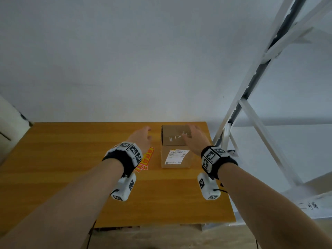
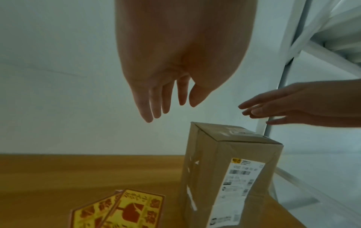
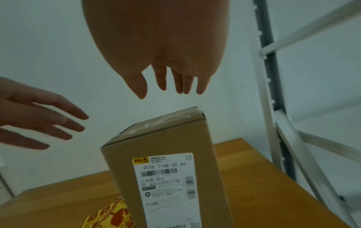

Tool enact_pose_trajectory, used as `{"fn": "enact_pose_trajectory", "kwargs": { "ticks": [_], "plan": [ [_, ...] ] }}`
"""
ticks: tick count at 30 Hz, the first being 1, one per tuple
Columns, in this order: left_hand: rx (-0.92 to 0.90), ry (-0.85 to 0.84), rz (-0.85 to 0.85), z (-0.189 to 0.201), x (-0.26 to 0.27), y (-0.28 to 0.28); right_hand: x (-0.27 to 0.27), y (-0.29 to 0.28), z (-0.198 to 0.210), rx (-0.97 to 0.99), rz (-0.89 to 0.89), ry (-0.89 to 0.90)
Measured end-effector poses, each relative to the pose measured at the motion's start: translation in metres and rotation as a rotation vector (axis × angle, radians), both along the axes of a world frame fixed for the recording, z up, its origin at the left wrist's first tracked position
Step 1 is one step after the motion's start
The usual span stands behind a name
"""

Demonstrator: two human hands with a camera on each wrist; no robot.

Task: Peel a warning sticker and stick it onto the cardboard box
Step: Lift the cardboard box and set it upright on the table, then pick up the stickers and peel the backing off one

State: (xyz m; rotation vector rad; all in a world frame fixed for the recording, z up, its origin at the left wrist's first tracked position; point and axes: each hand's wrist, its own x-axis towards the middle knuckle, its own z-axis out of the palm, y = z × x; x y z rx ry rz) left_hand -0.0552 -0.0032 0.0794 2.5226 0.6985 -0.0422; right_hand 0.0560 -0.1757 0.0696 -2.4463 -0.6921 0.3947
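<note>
A brown cardboard box (image 1: 173,135) with a white shipping label (image 1: 177,156) on its near side stands upright at the back right of the wooden table (image 1: 71,159). Red-and-yellow warning stickers (image 1: 146,159) lie flat on the table just left of the box, partly hidden by my left wrist. My left hand (image 1: 142,136) hovers open above the table left of the box, fingers straight (image 2: 154,106). My right hand (image 1: 193,136) hovers open over the box's top right, fingers straight (image 3: 175,83), touching nothing. The stickers (image 2: 125,211) and the box (image 2: 224,169) show below the left hand; the box (image 3: 166,154) shows below the right.
A white metal shelving frame (image 1: 251,97) stands close to the table's right edge. A white wall (image 1: 143,60) rises right behind the table. A white object (image 1: 10,123) sits at the far left, beside the table.
</note>
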Motion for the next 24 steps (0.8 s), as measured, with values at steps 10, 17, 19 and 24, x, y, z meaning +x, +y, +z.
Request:
{"fn": "enact_pose_trajectory", "kwargs": {
  "ticks": [10, 17, 19, 24],
  "plan": [
    [0.129, 0.097, 0.015, 0.015, -0.056, 0.06, -0.046, 0.078, 0.014, -0.085, 0.25, -0.113],
    [0.065, 0.141, 0.06, -0.013, -0.103, 0.111, -0.09, 0.137, -0.01, -0.13, 0.367, -0.105],
    [0.052, 0.165, 0.066, -0.025, -0.116, 0.121, -0.103, 0.149, -0.022, -0.123, 0.367, -0.073],
    [0.016, 0.252, 0.073, -0.054, -0.139, 0.136, -0.123, 0.168, -0.056, -0.182, 0.37, -0.018]
  ]
}}
